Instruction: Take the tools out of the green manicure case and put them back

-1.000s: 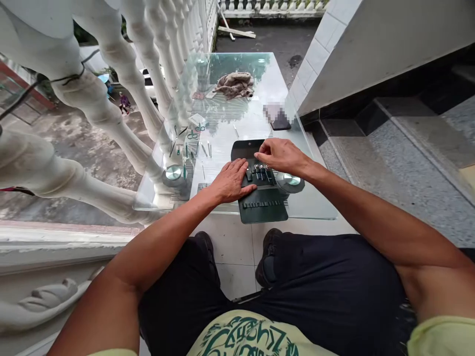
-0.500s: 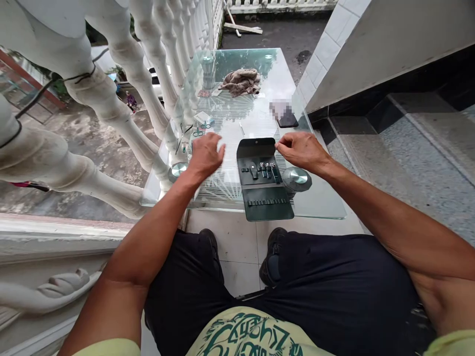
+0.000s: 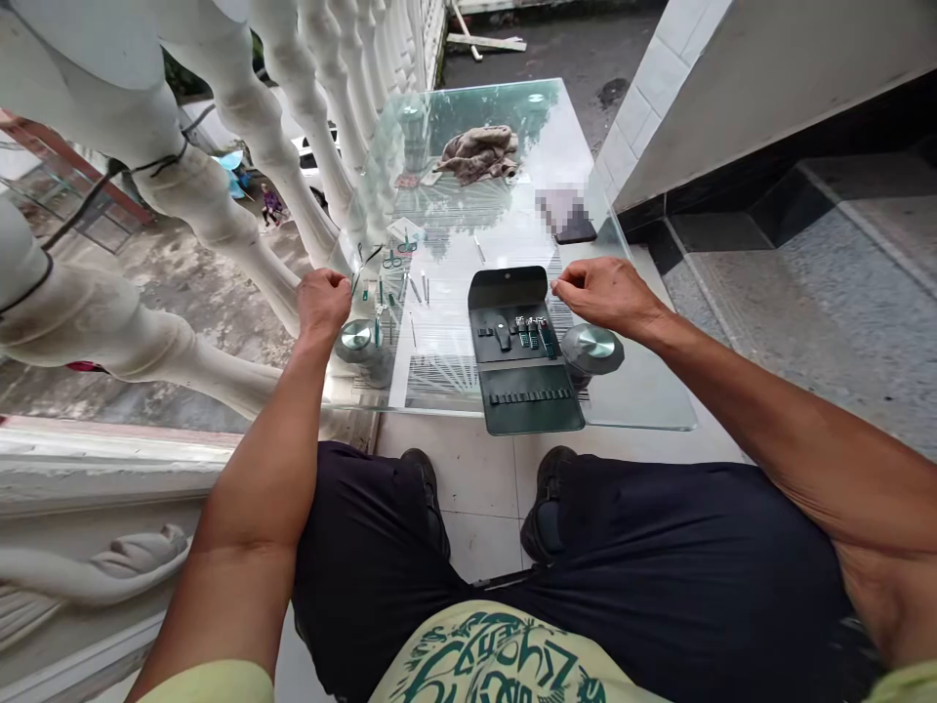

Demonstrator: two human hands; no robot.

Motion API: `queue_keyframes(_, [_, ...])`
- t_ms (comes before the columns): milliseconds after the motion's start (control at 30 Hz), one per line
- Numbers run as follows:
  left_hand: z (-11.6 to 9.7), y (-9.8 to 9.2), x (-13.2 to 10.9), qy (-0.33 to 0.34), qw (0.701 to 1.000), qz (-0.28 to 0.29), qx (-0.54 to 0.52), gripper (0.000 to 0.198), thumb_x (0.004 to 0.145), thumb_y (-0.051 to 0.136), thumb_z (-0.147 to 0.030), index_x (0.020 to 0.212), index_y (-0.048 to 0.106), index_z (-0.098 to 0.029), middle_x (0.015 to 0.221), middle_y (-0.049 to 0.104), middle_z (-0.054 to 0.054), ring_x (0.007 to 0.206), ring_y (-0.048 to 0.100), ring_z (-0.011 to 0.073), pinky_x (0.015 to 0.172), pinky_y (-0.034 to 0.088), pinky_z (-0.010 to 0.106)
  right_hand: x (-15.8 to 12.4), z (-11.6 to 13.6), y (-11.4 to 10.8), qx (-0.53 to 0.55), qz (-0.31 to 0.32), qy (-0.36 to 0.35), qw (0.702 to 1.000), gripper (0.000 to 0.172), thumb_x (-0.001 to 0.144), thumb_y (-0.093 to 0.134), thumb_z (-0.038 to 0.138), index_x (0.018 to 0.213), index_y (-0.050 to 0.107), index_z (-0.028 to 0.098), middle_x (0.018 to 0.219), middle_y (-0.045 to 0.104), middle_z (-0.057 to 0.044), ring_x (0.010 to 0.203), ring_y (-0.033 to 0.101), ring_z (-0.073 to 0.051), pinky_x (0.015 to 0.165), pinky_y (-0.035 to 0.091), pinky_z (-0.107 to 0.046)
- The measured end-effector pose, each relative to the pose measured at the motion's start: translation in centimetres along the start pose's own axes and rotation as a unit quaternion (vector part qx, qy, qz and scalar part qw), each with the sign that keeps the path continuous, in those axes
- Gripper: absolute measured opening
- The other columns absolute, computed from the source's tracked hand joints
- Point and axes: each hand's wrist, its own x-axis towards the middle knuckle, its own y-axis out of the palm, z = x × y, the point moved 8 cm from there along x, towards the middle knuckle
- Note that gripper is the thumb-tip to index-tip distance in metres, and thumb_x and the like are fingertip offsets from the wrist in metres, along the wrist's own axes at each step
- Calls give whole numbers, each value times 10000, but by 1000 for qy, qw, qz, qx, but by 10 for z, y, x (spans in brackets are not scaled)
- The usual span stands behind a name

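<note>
A dark green manicure case (image 3: 528, 400) lies unfolded near the front edge of the glass table, several nail clippers (image 3: 533, 334) in its upper panel and a row of loops across its lower flap. My right hand (image 3: 604, 293) is closed in a pinch beside the case's upper right corner; whether it touches the flap or holds anything is unclear. At the table's left side, my left hand (image 3: 323, 303) is closed, its fingertips curled inward and their contents hidden. Right of it lie small scissors (image 3: 393, 260) and several slim metal tools (image 3: 416, 289).
The glass table (image 3: 644, 405) bears a crumpled brown cloth (image 3: 479, 156) at the back and a dark flat object (image 3: 576, 229) at the right. White balusters (image 3: 212, 205) run along the left. Stone steps (image 3: 827, 273) rise on the right.
My left hand has moved left from the table's middle, its fingers going from apart to curled, uncovering the slim tools. My right hand stays by the case. The view has shifted slightly.
</note>
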Motion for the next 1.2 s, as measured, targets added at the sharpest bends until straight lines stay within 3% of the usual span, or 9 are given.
queue_keyframes(167, [-11,1,-2,27,1000,-3,16,255,948,648,-239,1063,865,-170,1081,873,106,1070,793,286,1007,583,356,0,-5,0,-5,-6,-5,1000,275,987,667,345,737,718,243,761,760,-96,825,717,-291,772,512,-419])
queue_keyframes(767, [-15,-4,-4,29,999,-1,25,262,969,652,-239,1112,861,-170,1104,872,82,1039,784,275,1014,589,350,-1,-1,5,-29,18,-12,999,290,1000,635,307,737,716,217,798,759,-96,835,693,-265,825,509,-412])
queue_keyframes(1033, [-13,2,-1,23,999,-3,32,269,987,671,-211,1162,860,-132,1118,873,45,997,735,198,940,559,280,-1,-2,8,-32,33,1,999,279,1027,606,309,834,774,199,877,776,-119,892,684,-283,840,511,-427])
queue_keyframes(1200, [-13,0,1,35,999,-5,25,272,973,684,-224,1141,879,-138,1093,879,76,1028,778,240,995,587,319,-2,-1,12,-32,45,-3,998,301,1032,608,319,783,741,214,849,762,-108,872,676,-271,818,508,-409])
